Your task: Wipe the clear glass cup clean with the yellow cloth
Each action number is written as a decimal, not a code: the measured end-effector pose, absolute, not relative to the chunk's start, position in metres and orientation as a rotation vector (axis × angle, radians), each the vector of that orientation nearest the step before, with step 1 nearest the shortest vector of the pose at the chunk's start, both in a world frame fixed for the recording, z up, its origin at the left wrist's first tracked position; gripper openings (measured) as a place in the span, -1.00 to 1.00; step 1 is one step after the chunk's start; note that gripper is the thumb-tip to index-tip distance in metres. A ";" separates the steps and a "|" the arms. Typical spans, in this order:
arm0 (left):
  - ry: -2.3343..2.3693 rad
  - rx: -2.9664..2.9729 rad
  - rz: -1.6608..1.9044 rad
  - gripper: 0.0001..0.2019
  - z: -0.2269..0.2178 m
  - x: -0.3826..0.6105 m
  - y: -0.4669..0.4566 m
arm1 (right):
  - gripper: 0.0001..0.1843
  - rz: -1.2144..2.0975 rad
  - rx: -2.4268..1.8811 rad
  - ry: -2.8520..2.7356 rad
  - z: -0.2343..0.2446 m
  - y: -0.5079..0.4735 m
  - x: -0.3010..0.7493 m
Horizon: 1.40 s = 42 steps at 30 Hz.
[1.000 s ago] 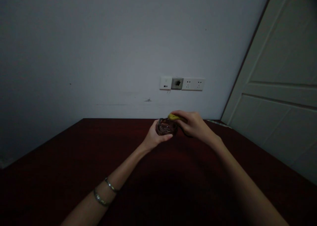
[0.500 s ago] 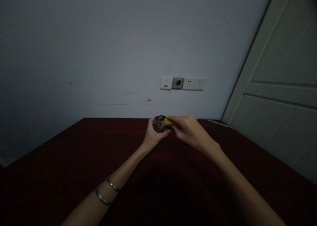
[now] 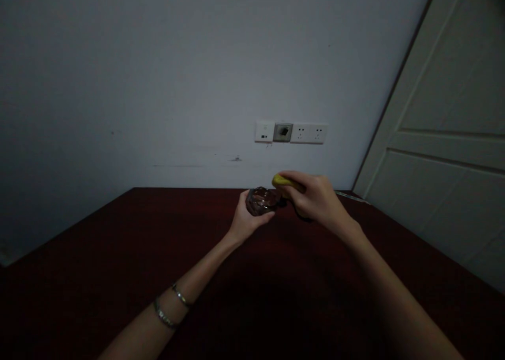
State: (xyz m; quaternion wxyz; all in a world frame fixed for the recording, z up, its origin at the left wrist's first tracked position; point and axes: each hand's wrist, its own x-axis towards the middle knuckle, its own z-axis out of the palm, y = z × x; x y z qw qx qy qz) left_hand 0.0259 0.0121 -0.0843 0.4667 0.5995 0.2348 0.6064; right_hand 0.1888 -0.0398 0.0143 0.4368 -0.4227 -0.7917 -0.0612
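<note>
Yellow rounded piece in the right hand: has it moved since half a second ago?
Yes. Judged against the white rectangular wall socket panel, the yellow rounded piece has shifted up and right.

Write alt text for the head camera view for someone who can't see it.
A person's left hand holds a dark, glassy vessel while the right hand grips a yellow item near it. Below is a dark red table; behind are a pale wall with sockets and a panelled door at right.
</note>
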 end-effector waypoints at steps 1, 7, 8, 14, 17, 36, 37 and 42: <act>0.566 1.475 1.491 -0.30 -0.085 0.026 0.011 | -0.75 -0.219 -1.078 -1.938 0.014 -0.037 0.191; 0.526 1.544 1.504 -0.25 -0.089 0.032 0.005 | -0.71 -0.298 -1.065 -2.125 0.003 -0.025 0.184; 0.525 1.563 1.486 -0.26 -0.089 0.033 0.004 | -0.70 -0.291 -1.047 -2.176 0.001 -0.025 0.181; 0.539 1.619 1.426 -0.27 -0.088 0.035 0.001 | -0.65 -0.243 -0.924 -2.279 -0.001 -0.026 0.174; 0.561 1.590 1.436 -0.30 -0.089 0.035 0.003 | -0.67 -0.172 -0.839 -2.296 0.000 -0.028 0.173; 0.383 1.627 1.274 -0.29 -0.071 0.017 0.004 | -0.73 0.208 -0.912 -2.472 0.037 -0.060 0.199; 0.361 1.643 1.214 -0.30 -0.070 0.016 0.003 | -0.73 0.190 -0.929 -2.437 0.037 -0.060 0.202; 0.270 1.634 0.939 -0.36 -0.063 0.010 0.003 | -0.70 -0.116 -0.943 -2.090 0.034 -0.051 0.215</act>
